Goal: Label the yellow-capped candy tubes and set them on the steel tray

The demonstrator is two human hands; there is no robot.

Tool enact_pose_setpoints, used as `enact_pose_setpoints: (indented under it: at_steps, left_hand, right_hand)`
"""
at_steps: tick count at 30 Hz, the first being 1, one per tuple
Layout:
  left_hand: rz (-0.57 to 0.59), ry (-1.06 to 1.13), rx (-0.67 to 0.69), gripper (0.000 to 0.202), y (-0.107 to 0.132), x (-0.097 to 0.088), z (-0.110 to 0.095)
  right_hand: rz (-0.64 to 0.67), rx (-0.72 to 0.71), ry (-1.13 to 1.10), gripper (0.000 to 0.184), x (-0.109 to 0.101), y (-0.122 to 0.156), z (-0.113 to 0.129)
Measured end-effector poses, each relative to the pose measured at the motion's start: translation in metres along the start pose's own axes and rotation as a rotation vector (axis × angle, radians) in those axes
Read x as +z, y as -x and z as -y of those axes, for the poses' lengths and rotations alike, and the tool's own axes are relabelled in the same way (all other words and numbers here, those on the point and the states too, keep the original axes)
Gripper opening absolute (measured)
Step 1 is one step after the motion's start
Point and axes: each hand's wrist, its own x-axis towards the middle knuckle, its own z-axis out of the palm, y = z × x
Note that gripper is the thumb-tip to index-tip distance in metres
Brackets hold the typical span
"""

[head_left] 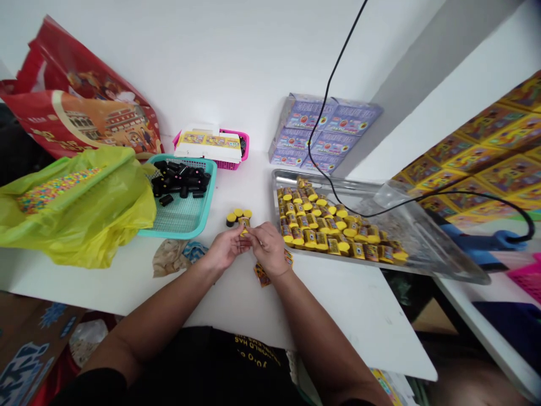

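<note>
Over the middle of the white table, my two hands meet at a small labelled yellow-lidded tub (244, 223). My left hand (226, 248) supports it from the left with curled fingers. The fingertips of my right hand (268, 248) pinch its near side and partly hide it. Just beyond them stand a few black tubs with yellow lids (231, 219). Printed labels (262, 275) lie partly under my right wrist. To the right, a metal tray (338, 258) bears many labelled yellow tubs (321, 225). Black tubs (181, 177) lie in a teal basket (180, 232) at the left.
A crumpled cloth (169, 258) lies left of my hands. Farther left are a yellow bag (127, 208) of coloured beads and a red bag (105, 113). Behind stand a pink basket (230, 165) and purple boxes (310, 132). A black cable (327, 84) hangs across the tray.
</note>
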Motion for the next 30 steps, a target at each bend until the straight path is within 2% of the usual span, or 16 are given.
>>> enact_pose_setpoints:
  at_steps: [5,8,13,19,24,27,30]
  left_hand:
    - [0.042,0.034,-0.022,0.022,0.0027,0.0017,-0.0023]
    - [0.045,0.046,-0.034,0.017,0.0035,0.0017,-0.0039]
    - [0.053,0.084,0.063,0.016,0.0029,0.0008,-0.0056]
    - [0.011,0.092,0.045,0.019,0.0034,0.0023,-0.0094]
    - [0.039,0.043,0.088,0.016,0.0038,0.0009,-0.0095]
    - [0.063,0.037,0.111,0.02,0.0032,-0.0002,-0.0091]
    - [0.026,0.053,0.149,0.021,0.0034,0.0003,-0.0088]
  right_hand:
    - [-0.024,0.042,-0.057,0.018,0.0001,0.0007,0.0004]
    - [-0.031,0.09,-0.119,0.012,-0.0008,0.0,0.0019]
    - [0.049,0.072,-0.166,0.019,-0.0036,-0.0028,0.005]
    - [-0.035,0.147,-0.242,0.016,-0.0012,-0.0021,0.0044]
    - [-0.056,0.24,-0.287,0.015,-0.0022,-0.0028,0.0059]
    - [-0.016,0.258,-0.325,0.015,-0.0044,-0.0039,0.0068]
    - [0.059,0.227,-0.371,0.021,-0.005,-0.0044,0.0079]
